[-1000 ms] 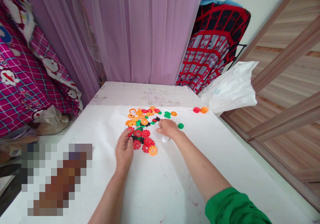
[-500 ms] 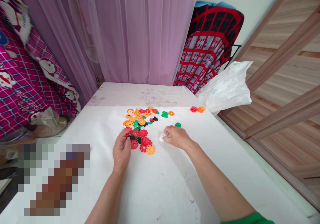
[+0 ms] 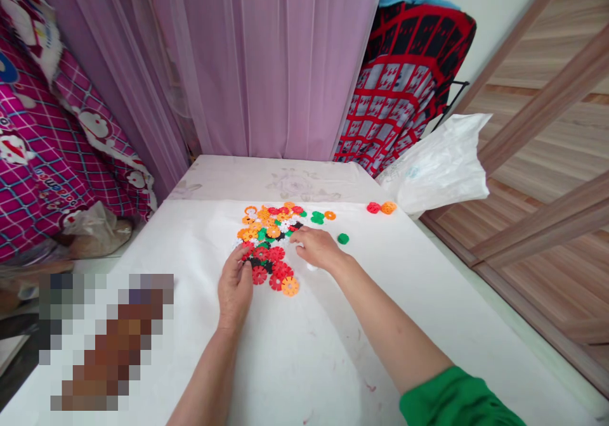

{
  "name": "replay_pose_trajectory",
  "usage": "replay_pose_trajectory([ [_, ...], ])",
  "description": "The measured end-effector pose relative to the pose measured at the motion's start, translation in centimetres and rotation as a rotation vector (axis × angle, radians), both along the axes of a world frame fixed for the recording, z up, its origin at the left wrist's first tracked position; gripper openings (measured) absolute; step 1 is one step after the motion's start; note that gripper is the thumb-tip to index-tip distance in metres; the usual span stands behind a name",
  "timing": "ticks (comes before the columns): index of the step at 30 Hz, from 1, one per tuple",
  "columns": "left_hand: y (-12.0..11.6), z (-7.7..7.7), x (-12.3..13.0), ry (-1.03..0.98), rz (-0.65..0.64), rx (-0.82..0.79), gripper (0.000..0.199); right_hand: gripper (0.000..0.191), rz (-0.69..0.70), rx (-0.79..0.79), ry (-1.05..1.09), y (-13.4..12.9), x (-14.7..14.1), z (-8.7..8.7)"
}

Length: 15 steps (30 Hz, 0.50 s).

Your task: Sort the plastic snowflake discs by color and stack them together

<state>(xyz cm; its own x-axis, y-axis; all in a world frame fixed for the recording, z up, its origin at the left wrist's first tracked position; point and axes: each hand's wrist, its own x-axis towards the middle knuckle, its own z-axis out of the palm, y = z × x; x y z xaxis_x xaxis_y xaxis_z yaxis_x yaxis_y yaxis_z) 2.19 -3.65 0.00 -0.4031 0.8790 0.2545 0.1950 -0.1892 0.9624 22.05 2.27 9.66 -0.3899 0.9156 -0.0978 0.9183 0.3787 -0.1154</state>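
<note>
A heap of notched plastic snowflake discs in red, orange, white, black and green lies on the white tablecloth. My left hand (image 3: 235,286) rests at the heap's left edge, fingers and thumb apart, touching the red discs (image 3: 259,275). At the heap's right side, my right hand (image 3: 320,248) reaches over the white discs (image 3: 284,225) with fingertips apart; whether it touches one is unclear. Partly covered by that hand, a small white stack of discs (image 3: 311,267) sits on the cloth. An orange disc (image 3: 290,286) lies at the heap's near end.
Right of the heap are a green disc stack (image 3: 343,238), green discs (image 3: 318,217) and a lone orange disc (image 3: 330,215). A red stack (image 3: 373,208) and an orange stack (image 3: 389,208) stand by the table's right edge, near a white plastic bag (image 3: 442,166).
My right hand has let go of the white stack and moved left and farther away to the heap. My left hand stays at the heap's left edge. The view has shifted slightly.
</note>
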Motion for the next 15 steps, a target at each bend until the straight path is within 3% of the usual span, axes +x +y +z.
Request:
replay_pose_trajectory([
  [3, 0.1, -0.3, 0.0, -0.011, 0.000, -0.003, 0.033, 0.040, 0.031, -0.037, -0.083, 1.3, -1.8, -0.9],
  [7, 0.1, -0.6, -0.1, 0.003, -0.008, -0.002, 0.034, 0.033, 0.005, -0.065, -0.155, 2.3, -3.2, -1.1],
  [15, 0.1, -0.4, 0.0, 0.025, -0.013, 0.005, 0.033, 0.032, 0.010, -0.067, -0.174, 2.6, -3.4, -0.7],
])
